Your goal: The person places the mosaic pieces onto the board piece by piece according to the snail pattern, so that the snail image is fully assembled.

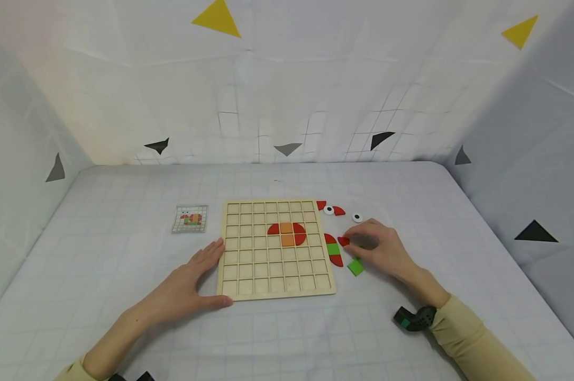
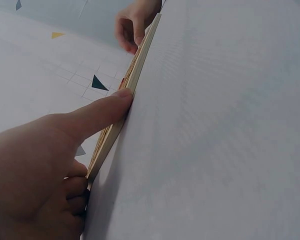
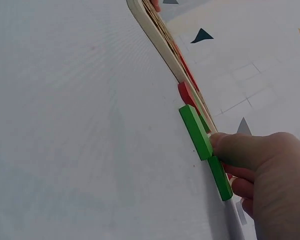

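Observation:
My left hand [image 1: 187, 286] rests at the near left corner of a wooden grid board [image 1: 277, 297], thumb on the near edge and outstretched fingers along the left side. Two orange squares [image 1: 287, 241] and red rounded pieces [image 1: 300, 234] lie in its grid. Right of the board, my right hand [image 1: 384, 247] pinches a small red rounded piece [image 1: 343, 241] between thumb and fingers. Just below it lies a green square [image 1: 355, 266]; another green piece [image 3: 220, 179] shows beside it in the right wrist view, mostly hidden by the hand from above.
Along the board's right edge are a red piece [image 1: 336, 260] and a green piece [image 1: 333, 249]. White eye discs [image 1: 357, 217] and a red piece [image 1: 338, 211] lie farther back. A picture card [image 1: 190, 218] lies left of the board, on a white-covered table [image 1: 125, 211].

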Demonstrator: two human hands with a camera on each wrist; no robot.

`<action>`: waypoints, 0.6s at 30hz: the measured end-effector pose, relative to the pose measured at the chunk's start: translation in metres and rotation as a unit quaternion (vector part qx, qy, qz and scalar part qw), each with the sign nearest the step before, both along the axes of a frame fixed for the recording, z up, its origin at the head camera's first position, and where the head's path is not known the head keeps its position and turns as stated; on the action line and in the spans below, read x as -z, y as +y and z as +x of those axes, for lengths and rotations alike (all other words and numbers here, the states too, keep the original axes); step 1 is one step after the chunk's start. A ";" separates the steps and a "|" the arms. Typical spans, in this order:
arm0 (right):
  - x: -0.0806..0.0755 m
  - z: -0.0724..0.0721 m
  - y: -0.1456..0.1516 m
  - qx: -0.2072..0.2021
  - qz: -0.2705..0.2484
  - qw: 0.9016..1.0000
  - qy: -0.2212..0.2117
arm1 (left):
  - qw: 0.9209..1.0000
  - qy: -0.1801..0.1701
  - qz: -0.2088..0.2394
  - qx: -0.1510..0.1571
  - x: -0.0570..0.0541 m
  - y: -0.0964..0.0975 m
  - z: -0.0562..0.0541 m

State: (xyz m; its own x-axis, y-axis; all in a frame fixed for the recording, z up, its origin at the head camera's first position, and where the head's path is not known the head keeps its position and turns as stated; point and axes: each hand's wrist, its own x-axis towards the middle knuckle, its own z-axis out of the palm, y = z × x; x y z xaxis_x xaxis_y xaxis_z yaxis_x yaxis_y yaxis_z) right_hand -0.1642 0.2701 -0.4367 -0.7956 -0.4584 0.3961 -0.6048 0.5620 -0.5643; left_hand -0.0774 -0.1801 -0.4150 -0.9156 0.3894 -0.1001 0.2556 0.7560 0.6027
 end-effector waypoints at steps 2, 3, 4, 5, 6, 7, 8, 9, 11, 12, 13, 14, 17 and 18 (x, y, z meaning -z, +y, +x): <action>-0.001 0.000 -0.001 0.008 0.004 1.000 0.001 | 1.000 0.003 0.002 0.001 0.000 0.000 0.000; -0.001 0.000 -0.001 0.011 0.005 1.000 0.002 | 1.000 0.005 0.002 0.001 0.000 0.000 0.000; -0.002 0.000 -0.002 0.013 0.003 1.000 0.002 | 1.000 0.006 0.001 0.002 0.000 0.000 0.000; -0.003 0.000 -0.003 0.016 0.002 1.000 0.003 | 1.000 0.006 0.000 0.001 0.000 0.000 0.001; -0.004 0.000 -0.003 0.017 0.000 1.000 0.005 | 1.000 0.004 0.000 0.000 0.000 0.000 0.001; -0.005 -0.001 -0.004 0.019 -0.005 1.000 0.007 | 1.000 0.003 0.000 -0.001 0.000 0.000 0.001; -0.006 -0.001 -0.005 0.021 -0.009 1.000 0.010 | 1.000 0.002 0.000 -0.002 0.000 -0.001 0.001; -0.007 -0.001 -0.006 0.023 -0.012 1.000 0.011 | 1.000 0.001 -0.001 -0.003 0.000 -0.001 0.000; -0.011 -0.001 -0.009 0.024 -0.018 0.999 0.011 | 1.000 -0.002 -0.002 -0.005 0.000 -0.001 0.000; -0.013 -0.001 -0.011 0.025 -0.021 0.999 0.010 | 1.000 -0.004 -0.002 -0.007 -0.001 -0.001 0.000; -0.014 -0.001 -0.014 0.025 -0.024 0.999 0.006 | 1.000 -0.004 -0.003 -0.007 -0.001 -0.001 0.000; -0.016 0.000 -0.017 0.025 -0.026 0.999 0.003 | 1.000 -0.004 -0.004 -0.006 0.000 -0.001 0.000; -0.018 0.001 -0.027 0.033 -0.036 0.999 -0.014 | 1.000 -0.003 -0.002 -0.006 0.000 0.000 0.000; -0.019 0.002 -0.031 0.039 -0.037 0.998 -0.023 | 1.000 -0.003 -0.001 -0.005 0.000 0.000 0.000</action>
State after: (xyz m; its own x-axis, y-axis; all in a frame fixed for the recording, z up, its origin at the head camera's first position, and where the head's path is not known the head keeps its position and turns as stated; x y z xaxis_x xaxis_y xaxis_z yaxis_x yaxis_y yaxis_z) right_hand -0.1625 0.2392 -0.4173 -0.8461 -0.3642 0.3893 -0.5330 0.5622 -0.6324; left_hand -0.0774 -0.1802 -0.4147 -0.9188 0.3803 -0.1059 0.2449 0.7595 0.6027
